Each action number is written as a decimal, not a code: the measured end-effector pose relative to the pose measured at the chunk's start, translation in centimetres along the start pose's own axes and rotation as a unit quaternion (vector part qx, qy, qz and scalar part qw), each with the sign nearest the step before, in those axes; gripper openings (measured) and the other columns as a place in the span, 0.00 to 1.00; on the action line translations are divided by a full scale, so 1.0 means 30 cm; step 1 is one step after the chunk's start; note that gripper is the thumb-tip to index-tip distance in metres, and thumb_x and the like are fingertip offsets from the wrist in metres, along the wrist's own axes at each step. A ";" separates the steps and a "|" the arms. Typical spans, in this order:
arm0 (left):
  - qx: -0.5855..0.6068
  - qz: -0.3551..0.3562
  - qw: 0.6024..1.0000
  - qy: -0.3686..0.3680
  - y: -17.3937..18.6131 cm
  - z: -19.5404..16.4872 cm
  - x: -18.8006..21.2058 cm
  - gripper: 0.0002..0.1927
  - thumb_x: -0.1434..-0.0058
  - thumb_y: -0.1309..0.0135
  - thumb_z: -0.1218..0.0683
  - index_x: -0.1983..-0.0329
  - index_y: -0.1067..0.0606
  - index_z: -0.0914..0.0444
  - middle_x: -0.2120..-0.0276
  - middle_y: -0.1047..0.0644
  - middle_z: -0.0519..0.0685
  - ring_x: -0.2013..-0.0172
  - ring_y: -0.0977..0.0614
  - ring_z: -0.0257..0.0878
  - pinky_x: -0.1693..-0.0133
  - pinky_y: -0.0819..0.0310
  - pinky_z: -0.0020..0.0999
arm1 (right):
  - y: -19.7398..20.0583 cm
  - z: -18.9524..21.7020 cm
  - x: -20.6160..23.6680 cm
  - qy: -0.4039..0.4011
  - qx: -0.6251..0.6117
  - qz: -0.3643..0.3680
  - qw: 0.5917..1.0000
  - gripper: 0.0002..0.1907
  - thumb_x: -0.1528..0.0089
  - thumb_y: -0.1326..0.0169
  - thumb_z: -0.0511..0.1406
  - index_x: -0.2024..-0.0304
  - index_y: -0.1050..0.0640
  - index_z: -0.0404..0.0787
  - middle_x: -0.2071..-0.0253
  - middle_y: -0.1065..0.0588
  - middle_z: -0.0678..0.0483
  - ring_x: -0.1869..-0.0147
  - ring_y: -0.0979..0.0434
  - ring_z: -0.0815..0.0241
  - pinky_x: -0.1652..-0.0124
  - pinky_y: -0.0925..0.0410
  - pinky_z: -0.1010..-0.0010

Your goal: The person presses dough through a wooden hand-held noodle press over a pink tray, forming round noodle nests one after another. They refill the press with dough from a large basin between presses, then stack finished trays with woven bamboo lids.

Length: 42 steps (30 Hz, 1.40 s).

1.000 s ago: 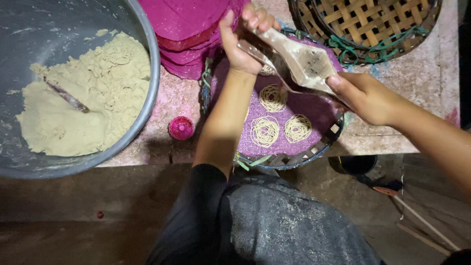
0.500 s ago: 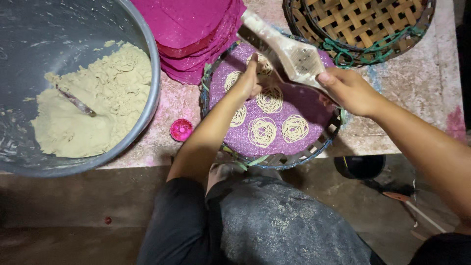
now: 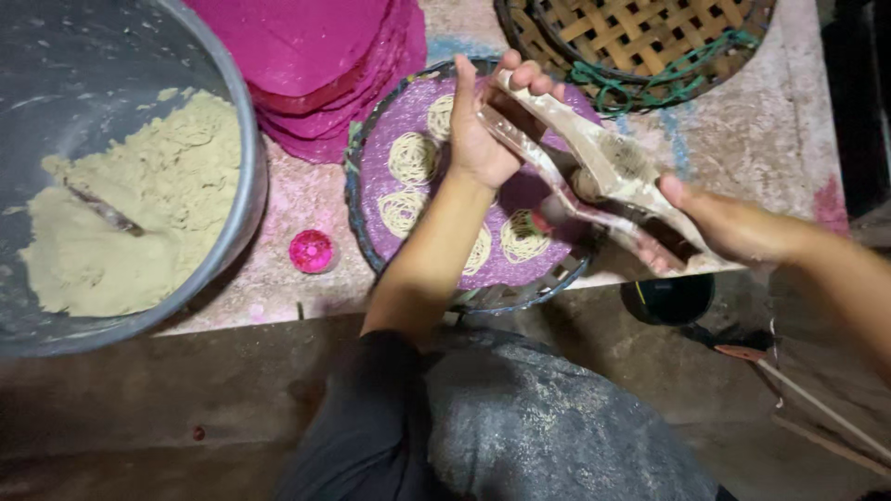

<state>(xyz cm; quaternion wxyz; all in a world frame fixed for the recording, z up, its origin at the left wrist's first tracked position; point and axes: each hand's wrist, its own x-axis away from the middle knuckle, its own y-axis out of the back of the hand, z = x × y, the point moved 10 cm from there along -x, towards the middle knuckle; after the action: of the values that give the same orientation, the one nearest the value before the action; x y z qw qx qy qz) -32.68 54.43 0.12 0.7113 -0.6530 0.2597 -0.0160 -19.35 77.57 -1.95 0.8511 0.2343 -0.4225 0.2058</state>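
Noodle press (image 3: 594, 172), a two-handled wooden tool smeared with dough, is hovering over the purple mat (image 3: 520, 199) at about the centre of the view, slanting from eleven o'clock down to four o'clock. Nearest the viewer, a dark grey lap is filling the bottom of the picture, with the stained counter (image 3: 278, 199) edge running just beyond it. Right hand (image 3: 724, 227), at three o'clock, is wrapping around the lower ends of the two handles and squeezing them toward each other. Left hand (image 3: 487, 125) is reaching up from six o'clock, its fingers curling over the upper end of the press and its palm pushing against it.

Under the press, the purple mat is lying on a round woven tray (image 3: 357, 218), and several coiled noodle nests (image 3: 413, 158) are sitting on it, apart from one another. A small pink cap (image 3: 311, 250) is resting on the counter at nine o'clock of the tray. Farther left, a large grey metal basin (image 3: 246, 199) is holding pale beige dough (image 3: 139, 213) with a spoon handle (image 3: 102, 209) sticking out of it. At twelve o'clock, a stack of pink mats (image 3: 325, 56) is touching the tray's far rim, and at one o'clock a woven bamboo basket (image 3: 640, 42) bound with green cord is sitting near the counter's far edge.
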 end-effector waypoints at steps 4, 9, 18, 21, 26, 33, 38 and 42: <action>0.008 -0.015 0.999 -0.034 0.076 0.029 -0.104 0.26 0.27 0.60 0.31 0.65 0.32 0.57 0.70 0.30 0.43 0.63 0.27 0.39 0.44 0.32 0.43 | 0.114 0.122 0.026 0.090 0.219 -0.118 0.964 0.41 0.30 0.70 0.60 0.57 0.20 0.32 0.68 0.21 0.42 0.62 0.22 0.48 0.58 0.28 0.57; -0.034 -0.027 0.997 -0.061 0.128 -0.011 -0.098 0.26 0.27 0.61 0.33 0.68 0.33 0.56 0.74 0.32 0.41 0.68 0.29 0.37 0.50 0.30 0.41 | 0.070 0.152 -0.002 0.165 0.215 -0.142 0.952 0.38 0.31 0.68 0.59 0.54 0.22 0.33 0.69 0.23 0.45 0.64 0.24 0.51 0.60 0.29 0.58; -0.041 -0.059 0.993 -0.094 0.141 0.022 -0.147 0.26 0.28 0.64 0.33 0.71 0.35 0.54 0.77 0.33 0.39 0.71 0.29 0.35 0.56 0.31 0.38 | 0.143 0.198 0.028 0.143 0.209 -0.152 0.955 0.36 0.31 0.65 0.57 0.59 0.22 0.31 0.74 0.25 0.48 0.69 0.24 0.56 0.65 0.28 0.60; -0.076 -0.068 0.990 -0.101 0.147 -0.035 -0.135 0.26 0.30 0.66 0.33 0.72 0.35 0.55 0.77 0.33 0.40 0.72 0.29 0.35 0.58 0.32 0.39 | 0.079 0.213 0.013 0.174 0.159 -0.130 0.963 0.34 0.32 0.64 0.57 0.59 0.23 0.34 0.75 0.26 0.50 0.72 0.25 0.58 0.68 0.29 0.63; -0.029 -0.111 0.989 -0.092 0.189 0.030 -0.090 0.27 0.30 0.65 0.32 0.73 0.36 0.54 0.78 0.33 0.40 0.73 0.29 0.36 0.59 0.31 0.39 | 0.104 0.153 0.027 0.090 0.181 -0.118 0.972 0.34 0.31 0.65 0.56 0.63 0.22 0.35 0.78 0.27 0.48 0.75 0.26 0.56 0.70 0.30 0.61; -0.045 -0.135 0.986 -0.083 0.101 0.030 -0.180 0.27 0.33 0.67 0.34 0.72 0.32 0.58 0.76 0.29 0.45 0.71 0.27 0.39 0.57 0.31 0.40 | 0.184 0.223 0.019 0.184 0.217 -0.173 0.943 0.31 0.30 0.63 0.55 0.67 0.25 0.36 0.77 0.27 0.51 0.74 0.27 0.60 0.69 0.32 0.64; -0.297 -0.302 0.893 0.150 0.260 0.117 -0.054 0.32 0.28 0.74 0.42 0.52 0.23 0.68 0.64 0.18 0.50 0.67 0.19 0.37 0.66 0.30 0.33 | 0.179 0.195 -0.022 0.233 0.171 -0.128 0.949 0.31 0.29 0.62 0.54 0.70 0.26 0.37 0.77 0.28 0.53 0.74 0.29 0.61 0.70 0.33 0.66; -0.483 -0.332 0.744 0.320 0.469 0.184 0.085 0.40 0.28 0.82 0.34 0.39 0.30 0.67 0.77 0.25 0.44 0.84 0.37 0.28 0.80 0.48 0.28 | 0.203 0.165 -0.047 0.251 0.147 -0.137 0.947 0.28 0.29 0.60 0.53 0.69 0.26 0.38 0.76 0.28 0.54 0.73 0.29 0.62 0.70 0.34 0.68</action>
<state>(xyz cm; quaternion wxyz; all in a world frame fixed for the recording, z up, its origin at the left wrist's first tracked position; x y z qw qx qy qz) -32.77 60.65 -13.90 0.1255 -0.9109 0.2112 -0.3316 -26.56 79.43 0.90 0.9056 0.3532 -0.1240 0.1994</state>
